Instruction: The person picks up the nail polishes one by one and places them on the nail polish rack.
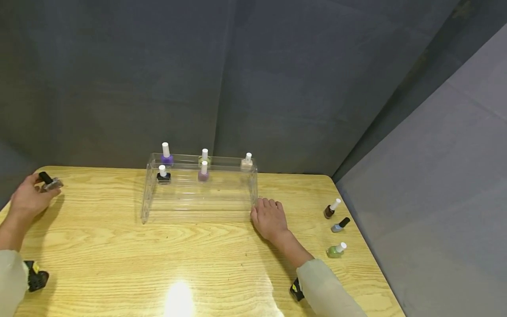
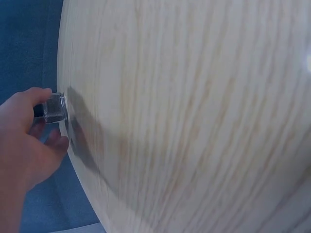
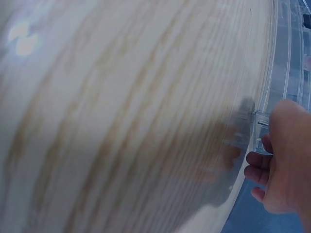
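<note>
At the table's far left corner, my left hand holds a nail polish bottle with a black cap, tilted. In the left wrist view the thumb and fingers pinch this clear-looking bottle close to the tabletop. A clear stepped display rack stands at the back middle. My right hand grips its front right corner; the right wrist view has curled fingers beside the clear end panel. White-capped bottles fill parts of its upper tiers: purple, black, mauve, pale green and beige.
Near the table's right edge stand a dark brown bottle with a white cap, a light blue bottle with a black cap and a green bottle with a white cap. A dark curtain hangs behind the wooden table.
</note>
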`<state>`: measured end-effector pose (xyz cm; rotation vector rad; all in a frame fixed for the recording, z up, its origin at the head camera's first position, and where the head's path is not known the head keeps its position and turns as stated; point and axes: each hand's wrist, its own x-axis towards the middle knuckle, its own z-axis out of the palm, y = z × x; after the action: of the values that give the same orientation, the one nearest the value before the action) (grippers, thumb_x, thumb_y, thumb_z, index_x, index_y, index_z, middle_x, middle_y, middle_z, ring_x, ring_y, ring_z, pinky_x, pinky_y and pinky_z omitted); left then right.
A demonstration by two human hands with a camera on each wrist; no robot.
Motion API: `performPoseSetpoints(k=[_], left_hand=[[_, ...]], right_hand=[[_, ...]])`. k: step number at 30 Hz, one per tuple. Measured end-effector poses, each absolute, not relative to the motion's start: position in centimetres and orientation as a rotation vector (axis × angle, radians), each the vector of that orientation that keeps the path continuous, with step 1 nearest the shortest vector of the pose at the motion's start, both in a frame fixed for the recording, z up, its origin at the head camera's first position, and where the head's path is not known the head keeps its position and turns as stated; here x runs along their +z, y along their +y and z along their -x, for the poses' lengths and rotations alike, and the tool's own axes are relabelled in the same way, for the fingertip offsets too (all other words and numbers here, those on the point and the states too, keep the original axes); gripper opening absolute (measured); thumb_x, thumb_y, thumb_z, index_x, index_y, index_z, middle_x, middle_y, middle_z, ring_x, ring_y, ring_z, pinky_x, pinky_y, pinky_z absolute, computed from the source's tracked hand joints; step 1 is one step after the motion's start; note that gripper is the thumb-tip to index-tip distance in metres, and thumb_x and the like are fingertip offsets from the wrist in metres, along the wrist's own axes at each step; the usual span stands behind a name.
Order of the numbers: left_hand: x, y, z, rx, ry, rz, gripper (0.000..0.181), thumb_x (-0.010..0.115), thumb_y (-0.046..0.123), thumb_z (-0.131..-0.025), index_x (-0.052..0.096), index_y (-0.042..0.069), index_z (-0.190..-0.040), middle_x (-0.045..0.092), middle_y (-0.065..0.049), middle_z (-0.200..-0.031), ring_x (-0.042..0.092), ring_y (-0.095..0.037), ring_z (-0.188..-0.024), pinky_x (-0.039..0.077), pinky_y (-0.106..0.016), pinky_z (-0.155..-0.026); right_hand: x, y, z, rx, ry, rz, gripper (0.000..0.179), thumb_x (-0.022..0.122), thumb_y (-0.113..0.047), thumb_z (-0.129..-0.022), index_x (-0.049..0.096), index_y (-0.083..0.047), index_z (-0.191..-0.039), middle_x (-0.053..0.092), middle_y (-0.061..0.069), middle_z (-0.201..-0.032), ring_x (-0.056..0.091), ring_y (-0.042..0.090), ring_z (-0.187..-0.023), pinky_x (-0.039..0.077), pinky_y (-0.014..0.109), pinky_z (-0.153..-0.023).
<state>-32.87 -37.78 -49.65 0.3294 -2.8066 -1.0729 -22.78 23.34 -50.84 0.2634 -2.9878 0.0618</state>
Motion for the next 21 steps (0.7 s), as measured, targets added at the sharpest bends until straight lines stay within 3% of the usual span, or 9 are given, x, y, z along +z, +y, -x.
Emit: performPoseSetpoints(k=[8,13,15,21], left_hand=[[-49.89,-37.4,32.62,-1.083,-2.775,-0.124,0.053,0.056,0.013,-0.101,0.031,-0.018,-0.136,0.04,-0.044,-0.132,0.039,-0.061,-0.12,0.014,-0.067,-0.109],[-50.25,-37.2,32.68,-0.948,-2.81,-0.01,0.043,0.054,0.009,-0.103,0.042,-0.014,-0.137,0.049,-0.038,-0.124,0.05,-0.057,-0.109,0.035,-0.064,-0.094],[-50.18,-37.14,32.75,-0.879,-2.851,-0.009,0.04,0.053,0.011,-0.103,0.047,-0.013,-0.135,0.054,-0.037,-0.119,0.053,-0.054,-0.104,0.042,-0.063,-0.082],[-49.92,-36.84,33.06,-0.768,-2.938,0.016,0.034,0.058,0.008,-0.099,0.055,-0.013,-0.124,0.05,-0.041,-0.121,0.049,-0.058,-0.104,0.041,-0.069,-0.082]], right_hand=[[-50.96,23.37,22.73,0.073,-2.984,-0.273,0.03,0.03,-0.031,-0.108,0.04,-0.012,-0.088,0.04,0.001,-0.081,0.046,0.026,-0.083,0.038,0.049,-0.093],[-51.05,23.34,22.82,0.067,-2.99,-0.264,0.03,0.03,-0.032,-0.109,0.041,-0.012,-0.089,0.041,0.002,-0.083,0.047,0.026,-0.085,0.038,0.049,-0.094],[-50.95,23.27,22.81,0.06,-2.993,-0.258,0.03,0.031,-0.032,-0.109,0.042,-0.012,-0.09,0.042,0.002,-0.084,0.047,0.027,-0.086,0.038,0.049,-0.094],[-50.85,23.22,22.8,0.06,-2.981,-0.264,0.029,0.033,-0.032,-0.108,0.043,-0.011,-0.09,0.044,0.003,-0.084,0.049,0.028,-0.087,0.039,0.049,-0.093]])
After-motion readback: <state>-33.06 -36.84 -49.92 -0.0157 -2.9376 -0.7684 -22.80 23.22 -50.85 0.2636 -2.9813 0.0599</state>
